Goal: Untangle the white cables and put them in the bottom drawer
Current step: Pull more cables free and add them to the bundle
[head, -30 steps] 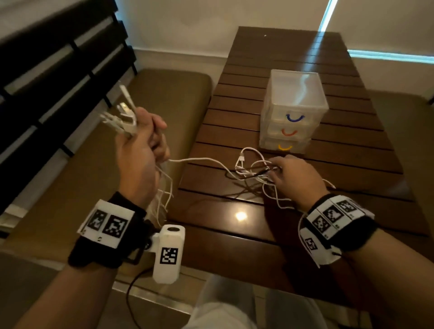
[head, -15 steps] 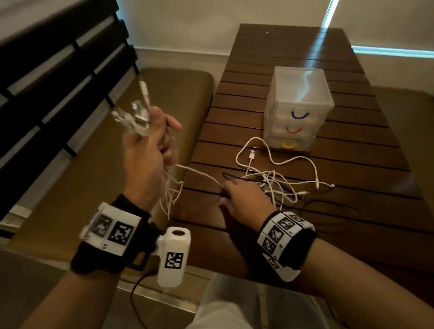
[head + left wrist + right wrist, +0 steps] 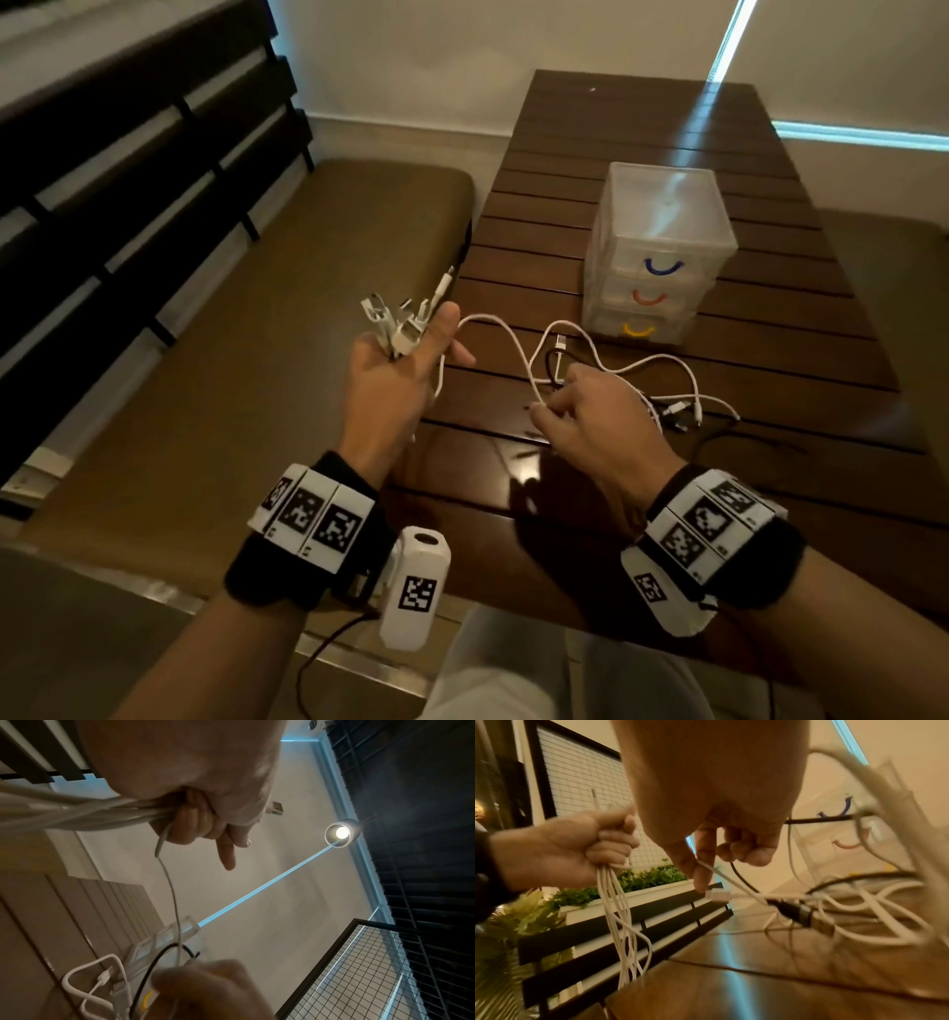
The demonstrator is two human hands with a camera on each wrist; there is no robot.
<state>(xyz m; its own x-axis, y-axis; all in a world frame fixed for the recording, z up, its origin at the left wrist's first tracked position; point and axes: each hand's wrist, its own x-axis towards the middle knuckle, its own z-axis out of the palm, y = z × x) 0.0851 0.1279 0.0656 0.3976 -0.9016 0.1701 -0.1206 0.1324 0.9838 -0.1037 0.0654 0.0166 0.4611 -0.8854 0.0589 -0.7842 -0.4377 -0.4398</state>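
My left hand (image 3: 405, 354) is raised over the table's left edge and grips a bundle of white cables (image 3: 400, 324), their plugs sticking up past the fingers (image 3: 195, 825); the strands hang below the fist (image 3: 618, 912). One white cable (image 3: 506, 342) runs from that hand across to my right hand (image 3: 575, 406), which pinches it between thumb and forefinger (image 3: 703, 870) just above the table. A tangle of white and black cables (image 3: 672, 406) lies to the right of that hand. The clear three-drawer unit (image 3: 662, 246) stands behind, all drawers closed, the bottom one with a yellow handle (image 3: 638, 330).
The dark slatted wooden table (image 3: 744, 360) extends away from me. An olive cushioned bench (image 3: 287, 360) with a dark slatted backrest (image 3: 128, 154) runs along the left. A black wire-mesh panel (image 3: 372, 973) and planters with greenery (image 3: 652, 876) show in the wrist views.
My left hand has come down and toward the table with its bundle. My right hand has lifted off the table, now pinching a white cable drawn up out of the tangle.
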